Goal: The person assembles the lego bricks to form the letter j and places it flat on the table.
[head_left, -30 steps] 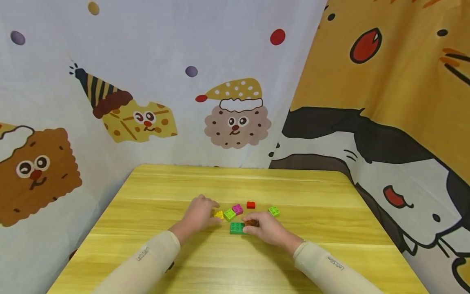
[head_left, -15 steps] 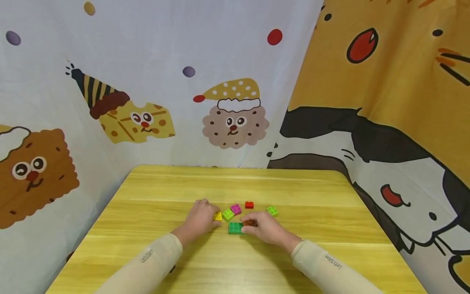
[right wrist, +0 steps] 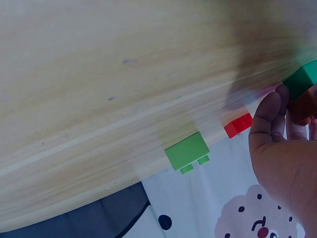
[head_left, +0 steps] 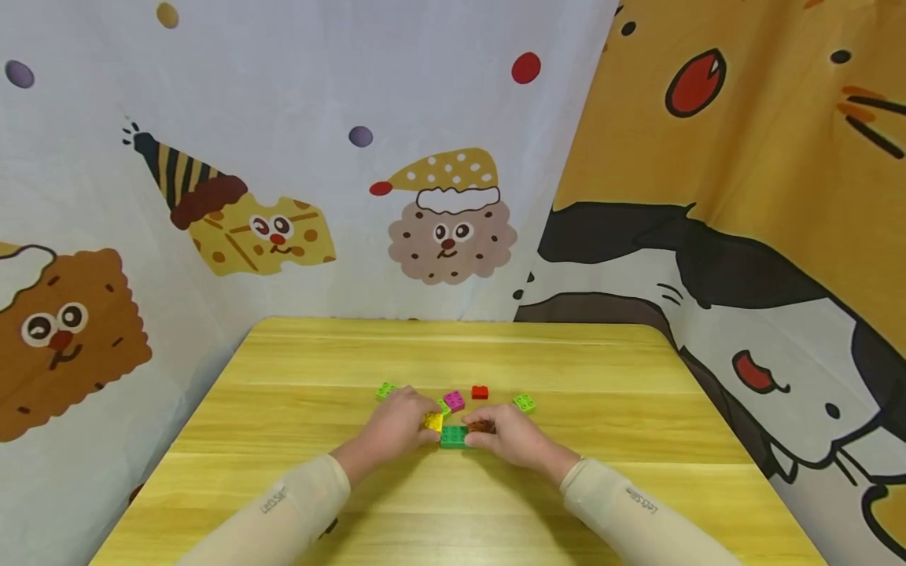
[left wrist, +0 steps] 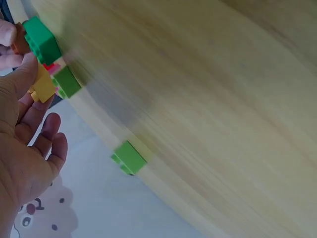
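In the head view my left hand (head_left: 402,420) pinches a yellow toy brick (head_left: 433,422) between thumb and fingers, just left of a green brick (head_left: 453,437). The left wrist view shows the yellow brick (left wrist: 43,87) held close to the green brick (left wrist: 44,43); whether they touch I cannot tell. My right hand (head_left: 515,435) grips a brown brick (head_left: 483,427) at the green brick's right end. Seen from the right wrist, the brown brick (right wrist: 303,106) lies against the studded side of the green one (right wrist: 301,80). Fingers partly hide both.
Beyond the hands lie a magenta brick (head_left: 454,401), a red brick (head_left: 480,392) and a lime brick (head_left: 524,403). Another lime brick (head_left: 385,390) sits behind the left hand, and one more (head_left: 444,409) is half covered by it. A printed cloth (head_left: 297,94) hangs behind the wooden table (head_left: 453,503).
My left hand has closed its fingers on the yellow brick and carried it right, towards the green brick. A lime brick has come into view behind it. The right hand keeps its hold.
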`<action>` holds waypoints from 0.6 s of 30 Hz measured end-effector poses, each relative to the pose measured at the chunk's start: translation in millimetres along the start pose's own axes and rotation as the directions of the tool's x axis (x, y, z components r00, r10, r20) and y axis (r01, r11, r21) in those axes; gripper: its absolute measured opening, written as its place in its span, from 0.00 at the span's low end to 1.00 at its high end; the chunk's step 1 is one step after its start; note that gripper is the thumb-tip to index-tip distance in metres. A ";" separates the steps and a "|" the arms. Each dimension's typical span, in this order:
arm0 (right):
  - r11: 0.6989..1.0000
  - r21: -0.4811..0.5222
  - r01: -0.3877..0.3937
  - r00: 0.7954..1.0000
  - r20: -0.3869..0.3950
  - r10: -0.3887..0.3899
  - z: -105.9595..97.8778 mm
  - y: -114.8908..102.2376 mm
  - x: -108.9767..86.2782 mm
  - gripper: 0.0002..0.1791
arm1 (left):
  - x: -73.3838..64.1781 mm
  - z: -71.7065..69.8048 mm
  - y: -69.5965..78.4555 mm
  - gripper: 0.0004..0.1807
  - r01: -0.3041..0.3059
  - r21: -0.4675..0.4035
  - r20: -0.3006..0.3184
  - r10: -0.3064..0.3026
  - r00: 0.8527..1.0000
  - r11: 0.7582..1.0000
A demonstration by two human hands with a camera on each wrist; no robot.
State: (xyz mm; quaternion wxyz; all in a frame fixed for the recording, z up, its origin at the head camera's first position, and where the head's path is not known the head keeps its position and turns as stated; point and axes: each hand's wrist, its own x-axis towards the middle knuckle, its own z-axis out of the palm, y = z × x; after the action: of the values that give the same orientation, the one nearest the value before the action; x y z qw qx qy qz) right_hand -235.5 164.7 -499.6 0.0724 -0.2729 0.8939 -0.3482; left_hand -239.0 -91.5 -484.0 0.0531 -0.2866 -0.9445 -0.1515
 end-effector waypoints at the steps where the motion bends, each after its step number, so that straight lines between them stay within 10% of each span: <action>1: 1.000 -0.003 -0.003 1.000 0.001 0.003 -0.4 -0.2 -0.3 0.18 | 0.6 0.7 1.6 0.21 -0.010 -0.004 0.005 0.010 1.000 1.000; 18: 1.000 0.005 -0.014 1.000 0.007 0.014 -0.6 0.4 1.4 0.17 | 2.9 6.2 8.4 0.20 -0.039 0.003 0.004 0.039 0.999 0.999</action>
State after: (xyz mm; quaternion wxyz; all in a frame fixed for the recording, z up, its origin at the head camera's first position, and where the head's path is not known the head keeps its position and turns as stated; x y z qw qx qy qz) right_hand -237.1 164.6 -499.3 0.0785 -0.2677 0.8946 -0.3493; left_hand -236.8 -81.3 -487.2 0.0548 -0.3051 -0.9391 -0.1484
